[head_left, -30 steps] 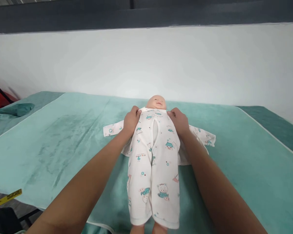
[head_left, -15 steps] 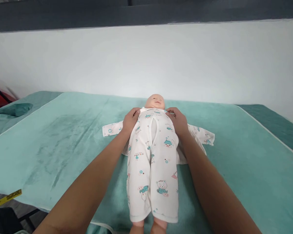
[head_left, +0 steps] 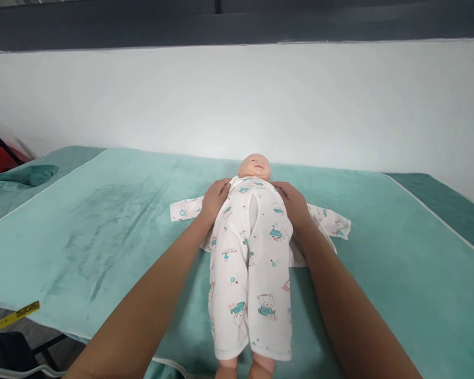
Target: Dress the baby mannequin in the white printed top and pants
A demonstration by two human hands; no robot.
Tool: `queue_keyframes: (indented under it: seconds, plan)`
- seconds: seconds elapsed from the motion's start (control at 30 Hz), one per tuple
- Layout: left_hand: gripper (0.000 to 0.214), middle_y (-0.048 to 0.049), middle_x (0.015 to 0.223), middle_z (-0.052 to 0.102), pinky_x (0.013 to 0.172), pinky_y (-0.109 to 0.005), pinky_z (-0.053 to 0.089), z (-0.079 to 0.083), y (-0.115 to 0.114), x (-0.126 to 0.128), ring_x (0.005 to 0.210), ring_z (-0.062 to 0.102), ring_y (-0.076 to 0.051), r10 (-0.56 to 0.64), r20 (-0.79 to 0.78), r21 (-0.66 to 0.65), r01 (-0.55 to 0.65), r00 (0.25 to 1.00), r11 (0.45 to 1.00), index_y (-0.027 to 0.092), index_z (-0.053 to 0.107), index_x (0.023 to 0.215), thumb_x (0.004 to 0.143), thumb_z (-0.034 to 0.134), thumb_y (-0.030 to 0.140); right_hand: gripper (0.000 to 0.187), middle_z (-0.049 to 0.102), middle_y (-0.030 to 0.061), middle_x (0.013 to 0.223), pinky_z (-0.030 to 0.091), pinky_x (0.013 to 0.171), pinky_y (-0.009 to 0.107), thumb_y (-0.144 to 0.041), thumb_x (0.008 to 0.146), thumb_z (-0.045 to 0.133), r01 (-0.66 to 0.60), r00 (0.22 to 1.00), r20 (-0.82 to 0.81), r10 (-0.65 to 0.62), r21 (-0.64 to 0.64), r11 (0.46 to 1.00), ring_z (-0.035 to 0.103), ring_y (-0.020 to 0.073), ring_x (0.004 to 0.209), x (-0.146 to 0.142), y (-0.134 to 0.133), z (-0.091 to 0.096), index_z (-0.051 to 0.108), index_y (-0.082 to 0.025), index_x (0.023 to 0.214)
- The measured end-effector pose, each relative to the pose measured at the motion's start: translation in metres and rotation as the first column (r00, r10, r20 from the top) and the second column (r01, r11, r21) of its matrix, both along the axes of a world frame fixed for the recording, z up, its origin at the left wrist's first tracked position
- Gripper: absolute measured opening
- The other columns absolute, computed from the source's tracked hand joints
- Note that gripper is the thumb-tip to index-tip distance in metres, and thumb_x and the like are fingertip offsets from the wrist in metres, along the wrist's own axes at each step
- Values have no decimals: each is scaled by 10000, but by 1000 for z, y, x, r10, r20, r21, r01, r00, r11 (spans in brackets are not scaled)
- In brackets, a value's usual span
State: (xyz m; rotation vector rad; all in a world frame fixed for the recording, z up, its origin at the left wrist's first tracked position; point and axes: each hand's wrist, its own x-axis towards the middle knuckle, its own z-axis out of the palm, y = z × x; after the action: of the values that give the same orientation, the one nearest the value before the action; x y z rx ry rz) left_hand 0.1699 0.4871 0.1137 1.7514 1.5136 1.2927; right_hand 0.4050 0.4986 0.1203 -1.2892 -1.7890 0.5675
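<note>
A baby doll lies on its back with its head toward the wall and its bare feet toward me. White printed baby pants cover its legs and reach up over its chest; their open crotch slit shows in front. Spread beneath the doll is a matching white baby shirt, sleeves out to both sides. My left hand is closed at the pants' upper left edge by the doll's side. On the opposite edge my right hand is closed in the same way. Both thumbs are mostly hidden.
The doll lies on a green padded sheet covering the table. A white wall rises behind it. At far left are a folded green cloth and a red and black item. Yellow tape shows at the lower left edge.
My fingers have shifted from the pants' top edge slightly down along the doll's sides and lie flatter. The whole view has moved a little.
</note>
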Motion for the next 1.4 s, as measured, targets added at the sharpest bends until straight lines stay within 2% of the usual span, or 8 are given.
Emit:
queue_keyframes:
  seconds: [0.3,0.57,0.7,0.87,1.07,1.17,1.23,1.4]
  plan:
    - [320,-92,1288,554,1062,-403,375,-22,-26,-10,1221,486,-235,98,-155,236,-60,983,970,244,625,1194,927,460,307,318,656,76,1173,437,968,444,-218,853,421,-1,999,-35,6,139,990,587,245,1103,3,-10,-4,645,-237,1079]
    - [482,-99,1384,497,1072,-440,344,-28,-51,-14,1268,439,-273,217,-362,223,-142,907,964,245,522,1321,842,531,182,294,625,79,1152,415,989,434,-141,782,459,59,998,8,-63,280,958,542,238,1134,7,-16,-9,638,-239,994]
    - [308,-104,1209,606,995,-432,388,-24,-51,-15,1137,522,-273,315,-302,258,-241,900,936,210,617,1123,834,519,168,206,607,88,1070,431,920,408,-180,799,490,183,980,18,-196,290,940,538,244,1062,4,-31,-5,629,-223,944]
    - [152,-57,927,631,833,-353,445,-24,-51,-22,892,576,-213,505,35,164,-503,862,848,195,575,962,894,445,234,162,649,54,915,447,762,342,-294,848,498,216,976,-17,-215,113,970,581,200,831,3,-55,-2,632,-214,891]
    - [218,-54,998,573,815,-315,445,-24,-57,-24,915,549,-179,584,215,217,-622,782,753,196,505,1058,848,472,150,235,736,55,883,460,767,348,-341,812,525,162,983,-54,-177,-211,964,652,233,864,10,-62,-3,687,-199,905]
    - [236,-90,1049,571,863,-360,441,-21,-64,-19,1009,539,-215,537,45,467,-493,842,734,183,526,1033,813,494,103,246,752,50,922,483,776,346,-303,756,561,47,992,-97,-84,-335,941,666,247,883,16,-60,-1,721,-200,912]
    - [173,-78,981,598,855,-362,448,-18,-69,-15,969,560,-211,400,-135,532,-274,906,801,192,553,967,840,476,103,279,758,47,929,501,771,340,-268,711,582,-88,986,-165,20,-413,906,670,251,877,20,-60,3,732,-199,935]
    - [191,-41,895,645,758,-308,469,-13,-75,-8,835,596,-180,105,-326,258,-19,939,966,215,587,962,864,449,127,397,762,13,950,526,757,322,-180,650,550,-327,929,-324,177,-501,801,674,226,822,25,-61,9,725,-216,1005]
